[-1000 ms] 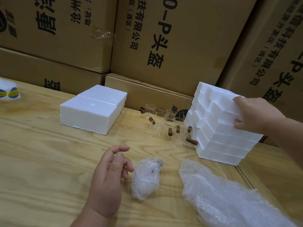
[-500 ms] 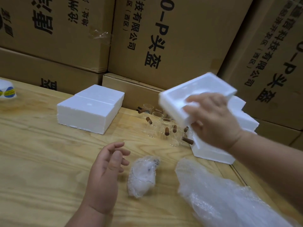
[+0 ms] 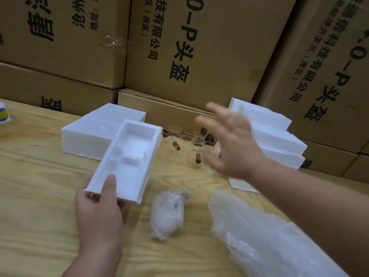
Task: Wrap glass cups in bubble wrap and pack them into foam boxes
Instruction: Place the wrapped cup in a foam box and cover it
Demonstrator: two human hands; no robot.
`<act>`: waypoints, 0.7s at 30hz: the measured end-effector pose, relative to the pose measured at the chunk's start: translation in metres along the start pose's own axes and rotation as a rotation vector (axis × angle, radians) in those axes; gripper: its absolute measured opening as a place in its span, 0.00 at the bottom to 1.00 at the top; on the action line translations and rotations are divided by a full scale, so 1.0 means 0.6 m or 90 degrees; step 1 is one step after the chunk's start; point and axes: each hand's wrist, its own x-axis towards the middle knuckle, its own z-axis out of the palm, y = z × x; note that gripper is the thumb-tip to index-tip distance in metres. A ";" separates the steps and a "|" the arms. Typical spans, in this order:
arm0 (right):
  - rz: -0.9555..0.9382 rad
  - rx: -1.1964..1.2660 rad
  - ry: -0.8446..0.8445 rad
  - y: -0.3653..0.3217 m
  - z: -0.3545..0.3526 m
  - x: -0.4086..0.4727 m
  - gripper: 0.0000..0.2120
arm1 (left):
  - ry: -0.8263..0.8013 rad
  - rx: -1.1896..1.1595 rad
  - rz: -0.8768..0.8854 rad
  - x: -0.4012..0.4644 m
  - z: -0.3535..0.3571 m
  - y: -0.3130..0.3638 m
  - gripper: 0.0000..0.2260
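My left hand (image 3: 98,208) grips the near end of an open white foam box half (image 3: 129,158), hollow side up, thumb on its rim. My right hand (image 3: 229,140) hovers blurred with fingers spread, above several glass cups with wooden handles (image 3: 187,148). It holds nothing. A cup wrapped in bubble wrap (image 3: 168,212) lies on the wooden table (image 3: 40,196), just right of the foam half. A stack of foam box halves (image 3: 275,136) stands behind my right hand.
A closed white foam box (image 3: 93,134) lies at the back left of the foam half. A pile of bubble wrap (image 3: 259,240) covers the table's near right. Large cardboard cartons (image 3: 199,47) wall off the back. A taped object (image 3: 4,114) sits at the left edge.
My right hand took a foam box half off the stack, passed it left and let go. My left hand, empty before, now grips that half.
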 end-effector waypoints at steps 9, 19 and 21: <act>0.599 -0.164 -0.188 0.161 0.023 -0.055 0.17 | 0.086 0.229 0.126 -0.012 -0.005 0.021 0.19; 0.471 -0.126 -0.036 0.133 0.000 -0.036 0.05 | -0.231 0.362 0.562 -0.058 0.012 0.024 0.18; 0.384 -0.089 0.000 0.095 -0.017 -0.021 0.04 | -0.345 0.358 0.505 -0.063 0.013 0.021 0.17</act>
